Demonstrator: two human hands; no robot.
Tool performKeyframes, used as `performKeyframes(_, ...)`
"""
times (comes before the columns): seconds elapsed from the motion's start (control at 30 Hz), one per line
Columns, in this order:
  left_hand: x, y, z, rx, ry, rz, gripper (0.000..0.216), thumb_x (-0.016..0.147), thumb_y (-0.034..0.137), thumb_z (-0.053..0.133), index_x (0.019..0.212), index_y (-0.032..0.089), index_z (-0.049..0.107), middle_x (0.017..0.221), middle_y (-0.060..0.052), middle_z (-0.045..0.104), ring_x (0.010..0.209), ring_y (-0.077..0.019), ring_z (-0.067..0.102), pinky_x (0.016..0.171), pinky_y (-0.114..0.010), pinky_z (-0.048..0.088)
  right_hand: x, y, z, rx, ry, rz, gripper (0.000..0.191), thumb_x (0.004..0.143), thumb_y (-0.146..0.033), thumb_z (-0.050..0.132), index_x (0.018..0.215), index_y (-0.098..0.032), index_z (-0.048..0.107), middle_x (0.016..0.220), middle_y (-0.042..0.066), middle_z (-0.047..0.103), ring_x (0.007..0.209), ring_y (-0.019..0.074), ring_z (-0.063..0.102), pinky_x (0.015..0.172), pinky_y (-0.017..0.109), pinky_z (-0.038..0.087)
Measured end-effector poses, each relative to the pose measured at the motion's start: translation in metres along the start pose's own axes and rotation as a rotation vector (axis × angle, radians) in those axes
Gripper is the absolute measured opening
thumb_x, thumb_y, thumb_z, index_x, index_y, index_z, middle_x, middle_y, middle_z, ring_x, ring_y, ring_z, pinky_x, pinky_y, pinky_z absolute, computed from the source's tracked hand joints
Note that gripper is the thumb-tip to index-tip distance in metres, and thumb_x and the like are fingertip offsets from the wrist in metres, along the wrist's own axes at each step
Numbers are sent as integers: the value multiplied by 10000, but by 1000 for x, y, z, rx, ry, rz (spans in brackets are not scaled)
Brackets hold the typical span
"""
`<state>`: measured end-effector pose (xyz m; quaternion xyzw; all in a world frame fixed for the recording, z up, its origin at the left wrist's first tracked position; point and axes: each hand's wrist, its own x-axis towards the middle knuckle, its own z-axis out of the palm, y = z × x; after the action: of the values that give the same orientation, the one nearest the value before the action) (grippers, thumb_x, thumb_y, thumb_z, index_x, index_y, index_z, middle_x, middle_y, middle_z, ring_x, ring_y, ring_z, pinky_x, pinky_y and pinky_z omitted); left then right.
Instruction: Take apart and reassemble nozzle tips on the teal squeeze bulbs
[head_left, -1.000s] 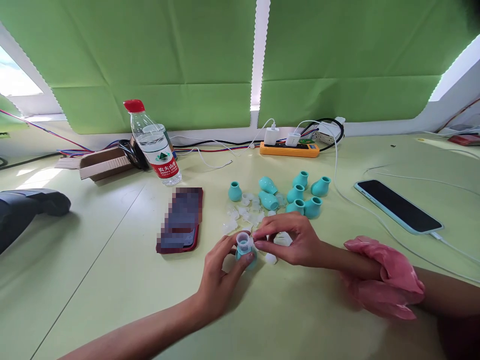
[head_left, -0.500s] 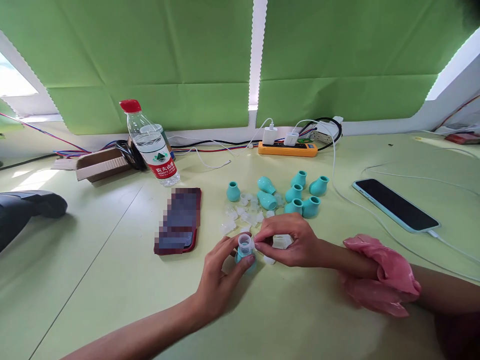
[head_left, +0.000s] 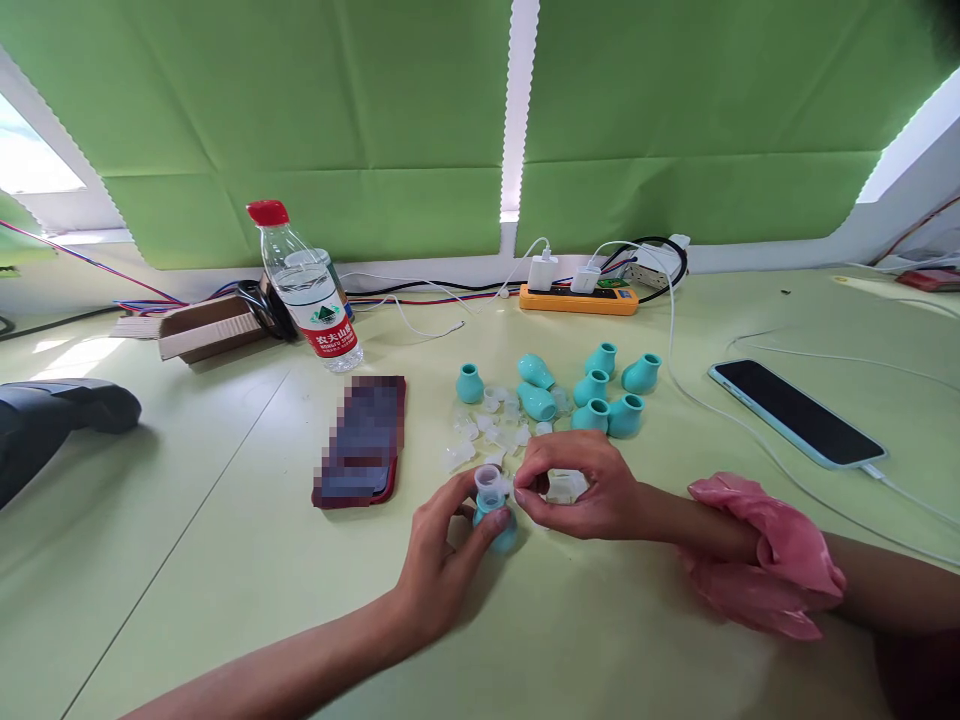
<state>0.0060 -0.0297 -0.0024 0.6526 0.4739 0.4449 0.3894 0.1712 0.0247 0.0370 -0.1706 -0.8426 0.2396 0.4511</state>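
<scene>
My left hand grips a small teal rubber cap resting on the table, thumb and fingers round its body. A clear plastic insert stands in the cap's mouth. My right hand pinches the insert's right edge with curled fingers, and some clear pieces lie under its palm. Just beyond the hands lies a heap of clear plastic inserts, and behind it several loose teal caps.
A red phone lies to the left, a water bottle and a cardboard box behind it. An orange power strip with chargers sits at the back, a charging phone at right. A pink scrunchie is on my right wrist.
The hands stay together on the cap and insert. The right fingers have shifted slightly on the insert, which sits a little lower in the teal cap.
</scene>
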Motion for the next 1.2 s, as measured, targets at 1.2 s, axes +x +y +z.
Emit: performKeyframes(1.2,4,5,0,-309,60,-211,242,822,361,451,971,171,474,792,-13,562,660,-101,500,583,-188,407,-8,9,-5,-505,-18,-295,59,722,-111,541,717,-168,552,568,1,555,530,99,488,490,216,386)
